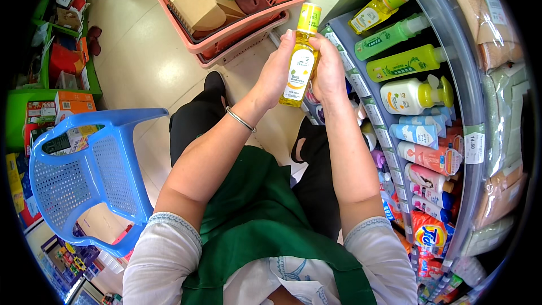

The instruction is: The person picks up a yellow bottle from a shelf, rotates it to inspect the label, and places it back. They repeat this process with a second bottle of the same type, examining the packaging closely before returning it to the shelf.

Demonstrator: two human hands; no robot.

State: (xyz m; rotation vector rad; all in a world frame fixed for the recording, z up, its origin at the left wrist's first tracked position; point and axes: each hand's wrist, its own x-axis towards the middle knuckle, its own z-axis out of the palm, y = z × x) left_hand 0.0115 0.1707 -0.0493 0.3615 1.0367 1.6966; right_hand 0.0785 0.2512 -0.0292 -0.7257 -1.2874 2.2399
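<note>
A clear bottle of yellow liquid (301, 67) with a yellow-green cap and a white label is held upright between both hands, its label facing me. My left hand (276, 65) grips its left side, thumb near the neck. My right hand (330, 67) holds the right side, with its thumb by the neck too. The fingers behind the bottle are mostly hidden. To the right, a similar yellow bottle (367, 18) lies tilted in view at the far end of the shelf, beside green bottles (402, 63) and a white pump bottle (402, 96).
Stacked red plastic baskets (203, 44) holding a cardboard box (190, 2) stand ahead. A blue plastic chair (91, 173) is on my left, before green crates (44, 67). The shelf's price-tag rail (372, 112) runs along my right, with tubes and a Tide bag (430, 233).
</note>
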